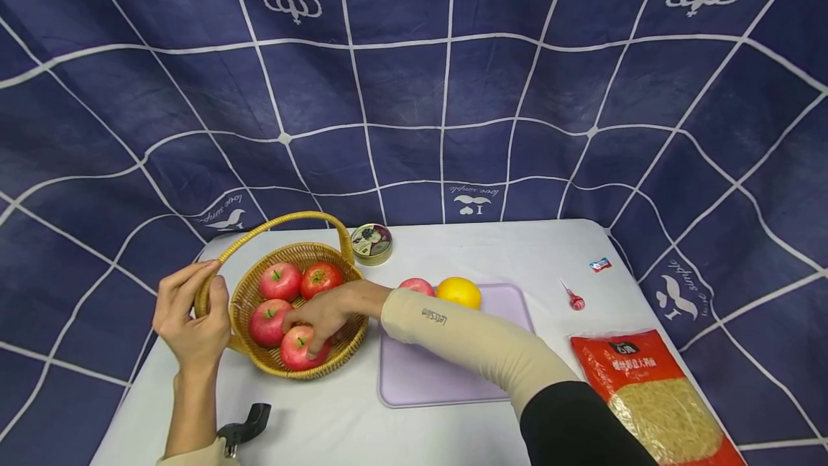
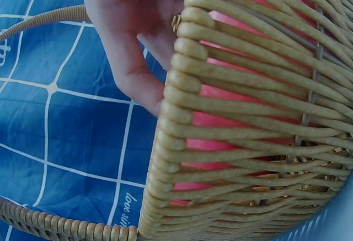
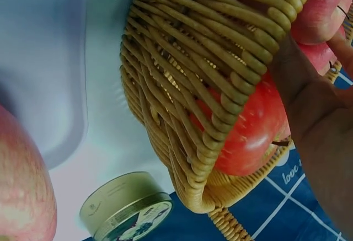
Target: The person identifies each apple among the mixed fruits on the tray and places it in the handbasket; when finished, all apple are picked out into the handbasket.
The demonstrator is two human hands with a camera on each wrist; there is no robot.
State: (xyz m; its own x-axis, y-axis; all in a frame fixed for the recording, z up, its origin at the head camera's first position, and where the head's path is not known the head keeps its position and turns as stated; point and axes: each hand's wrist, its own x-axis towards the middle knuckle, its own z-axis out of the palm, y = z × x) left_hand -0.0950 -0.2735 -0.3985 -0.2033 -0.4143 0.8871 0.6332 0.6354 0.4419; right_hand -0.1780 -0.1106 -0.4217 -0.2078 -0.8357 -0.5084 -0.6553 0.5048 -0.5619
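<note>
L hand (image 1: 192, 322) on basket (image 1: 259, 358), R hand (image 1: 326, 316) gripping apple (image 1: 299, 348)

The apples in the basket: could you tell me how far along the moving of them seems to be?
One apple already lies on the purple board beside the orange. The right hand grips the nearest apple in the basket while the left hand steadies the wicker basket. Three more apples sit inside.
</note>
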